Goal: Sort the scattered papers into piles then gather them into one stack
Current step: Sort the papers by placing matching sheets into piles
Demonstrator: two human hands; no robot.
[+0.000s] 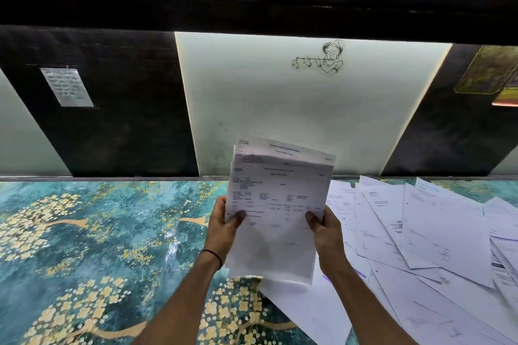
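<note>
**Sheaf of papers held up in both hands above the table**

A sheaf of printed papers [277, 204] is held upright in the air over the table's far edge. Its sheets are unevenly aligned, so the top edges of the back ones stick out above the front page. The left hand [224, 230] grips the sheaf's left edge, thumb curled onto the front page; the right hand [326, 235] grips the right edge the same way. A black band [214, 256] circles the left wrist. Below and to the right, scattered papers [420, 232] lie overlapping at many angles on the table [84, 232], whose top is teal with gold blossom patterns. Behind stands a wall of dark and pale panels; the pale middle panel [252, 106] bears a line drawing [322, 59], and a small written note [67, 87] hangs on the dark panel to the left
</note>
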